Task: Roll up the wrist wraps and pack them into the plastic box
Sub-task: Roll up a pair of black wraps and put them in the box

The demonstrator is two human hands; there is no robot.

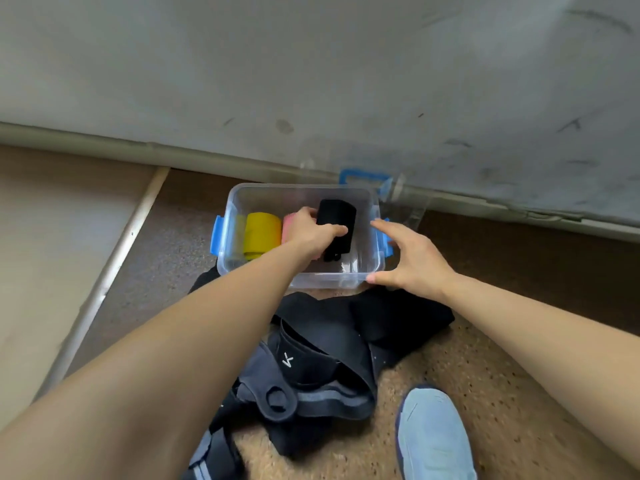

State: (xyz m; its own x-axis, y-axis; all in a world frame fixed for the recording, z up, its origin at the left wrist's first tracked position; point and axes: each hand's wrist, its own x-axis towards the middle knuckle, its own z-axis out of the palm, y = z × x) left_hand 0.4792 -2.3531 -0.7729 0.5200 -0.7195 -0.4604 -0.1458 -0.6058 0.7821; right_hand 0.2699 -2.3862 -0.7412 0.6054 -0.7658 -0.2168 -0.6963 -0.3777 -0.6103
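A black rolled wrist wrap (337,216) was held inside the clear plastic box (329,279), in its right half, at the centre of the frame. It was gripped by the left hand (308,233), whose fingers (306,213) were curled round its far side, with the thumb laid across its front. Whether the roll already rested on the box floor could not be told.

The right hand (408,258) was spread open and held nothing, with its thumb set against the near right corner of the box, apparently to steady it. A yellow roll (261,233) and a pink roll (287,223) were seen side by side in the left half, the pink one partly hidden by the left hand.

The step in hand was judged to be the packing of the black roll. The next move would call for it to be set down beside the pink roll and let go without unwinding.

More black wraps (329,341) lay loose in a heap on the carpet (485,358) below the box, so rolling appeared to remain. The clear lid (408,202), with its blue handle, leaned at the wall to the upper right of the box.

The only marking seen was a white logo (287,360) on one loose wrap, resembling a letter K. No other writing could be read.
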